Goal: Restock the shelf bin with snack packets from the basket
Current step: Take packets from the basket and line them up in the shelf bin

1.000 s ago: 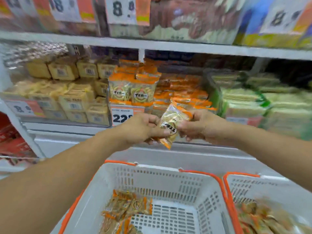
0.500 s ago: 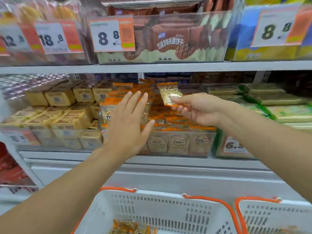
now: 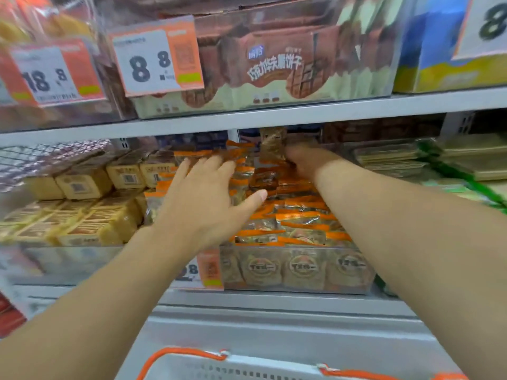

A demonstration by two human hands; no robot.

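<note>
Grey metal shelf, clear plastic bin of orange snack packets.
Right hand holds 1 orange-edged packet upright over it; left hand spread wide.

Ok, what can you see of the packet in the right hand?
The packet is a small snack packet of glossy, crinkly film, brownish in the shade under the shelf above, its print too blurred to read. It stands roughly upright, its top edge close beneath that shelf. The right hand grips it from the right at its lower part, fingers mostly hidden. It is held over the back of the bin, above the orange-trimmed packets stacked there; whether it touches them cannot be told.
</note>
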